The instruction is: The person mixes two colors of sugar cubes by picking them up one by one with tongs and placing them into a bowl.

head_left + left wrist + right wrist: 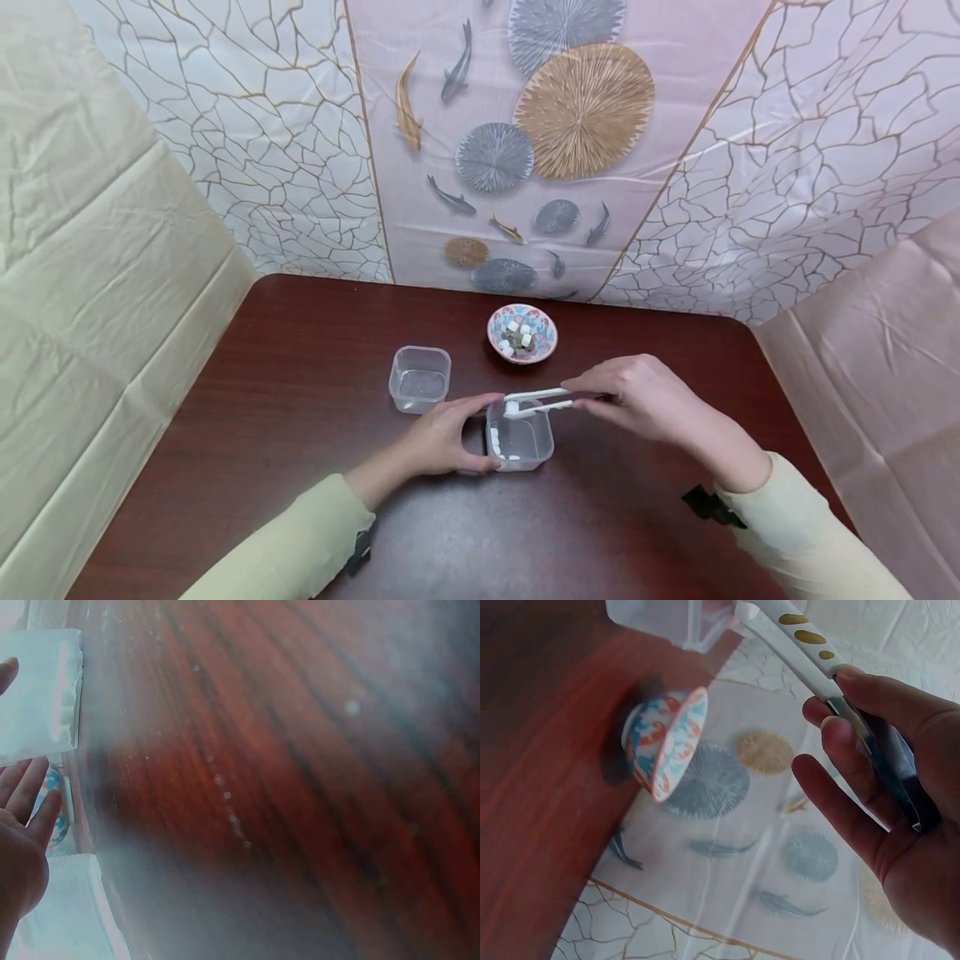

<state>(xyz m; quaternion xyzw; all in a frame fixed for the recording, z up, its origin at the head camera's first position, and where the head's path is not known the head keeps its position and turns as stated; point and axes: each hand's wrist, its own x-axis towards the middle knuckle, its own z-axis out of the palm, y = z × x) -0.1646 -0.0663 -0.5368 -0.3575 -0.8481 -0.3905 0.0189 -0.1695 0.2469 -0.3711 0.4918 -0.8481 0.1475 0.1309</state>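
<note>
At the left side of the held container (pixel 538 457), the left hand (pixel 442 437) grips it with thumb on the near corner and fingers toward the far one. Right of it, the right hand (pixel 645 400) holds white-armed tongs (pixel 540 393), whose tips stand over its far left corner with a white cube (pixel 512 408) between them. White pieces (pixel 495 440) lie inside it along the left wall.

Left of the held container and a little beyond stands a second clear container (pixel 420 353). Beyond the held container, a patterned bowl (pixel 550 343) has white cubes (pixel 513 327) among brownish bits, contents only the head view shows. The right wrist view alone shows the tongs' gold ovals, their metal bend in the palm, and the bowl's red and blue outer side. The left wrist view is mostly blurred tabletop (pixel 262 787), with fingers at its edge. Farther past the held container hangs a cloth (pixel 420 242) printed with fish and round discs.
</note>
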